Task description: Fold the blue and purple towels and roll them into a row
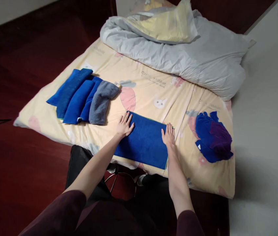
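A blue towel [145, 142] lies spread flat on the bed near its front edge. My left hand [125, 125] rests on its left side, close to the far left corner, with fingers spread. On the far right corner lies my right hand [168, 135], its fingers stretched out flat. To the left, several rolled or folded blue towels [77, 98] lie side by side, with a grey towel [102, 103] at the right end of the row. A crumpled heap of blue cloth [204, 149] with a purple cloth [220, 137] on it sits to the right.
The bed [151, 93] has a pale yellow sheet printed with rabbits and carrots. Across its far end lie a bunched grey-white quilt [203, 59] and a yellow pillow [163, 26]. A white wall [267, 114] stands on the right; dark red floor [18, 82] shows on the left.
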Tool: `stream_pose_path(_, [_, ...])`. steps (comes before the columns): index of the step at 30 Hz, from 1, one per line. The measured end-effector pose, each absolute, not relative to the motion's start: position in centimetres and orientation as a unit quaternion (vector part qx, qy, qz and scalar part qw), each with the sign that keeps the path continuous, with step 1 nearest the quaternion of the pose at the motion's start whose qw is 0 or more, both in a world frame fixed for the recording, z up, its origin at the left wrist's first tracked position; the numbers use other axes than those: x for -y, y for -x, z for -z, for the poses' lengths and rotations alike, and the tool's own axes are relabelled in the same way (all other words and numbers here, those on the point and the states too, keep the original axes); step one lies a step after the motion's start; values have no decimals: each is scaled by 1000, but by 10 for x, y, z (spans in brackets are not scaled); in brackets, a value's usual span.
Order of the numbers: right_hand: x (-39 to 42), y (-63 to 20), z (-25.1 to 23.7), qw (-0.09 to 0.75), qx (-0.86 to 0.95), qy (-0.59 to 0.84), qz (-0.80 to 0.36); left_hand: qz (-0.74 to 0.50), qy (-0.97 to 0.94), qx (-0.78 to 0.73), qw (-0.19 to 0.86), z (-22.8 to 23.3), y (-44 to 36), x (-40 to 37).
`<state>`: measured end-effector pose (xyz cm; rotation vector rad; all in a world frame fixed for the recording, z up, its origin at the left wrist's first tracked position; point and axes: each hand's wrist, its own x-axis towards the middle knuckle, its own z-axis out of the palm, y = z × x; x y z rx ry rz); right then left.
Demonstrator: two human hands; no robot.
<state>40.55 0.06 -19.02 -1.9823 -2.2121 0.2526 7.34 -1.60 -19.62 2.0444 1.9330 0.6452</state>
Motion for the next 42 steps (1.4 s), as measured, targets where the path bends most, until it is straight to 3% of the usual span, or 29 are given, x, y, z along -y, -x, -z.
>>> stream_pose_path(6, [33,-366,177,73,737,670,-60,-225,-705,-661,126,189,-86,28])
stream_pose_path(13, [123,-301,175,114,774,618,-78,-198,-780,-582,121,180,-139,123])
stream_pose_path(25, [167,-410,196,138,712,686,-55,-214,-695,-675,124,192,-58,182])
stream_pose_path(28, [179,-416,201,183,684,703,-74,-235,-671,-686,155,197,-41,197])
stream_pose_path(35, [230,-431,201,394,518,745,-150,-287,-547,-735,278,183,-6,216])
stream_pose_path(39, [245,-433,188,434,485,714,-259,-263,-489,-726,406,167,-9,221])
stream_pose_path(42, [246,-430,180,451,480,701,-274,-303,-448,-712,448,161,-18,224])
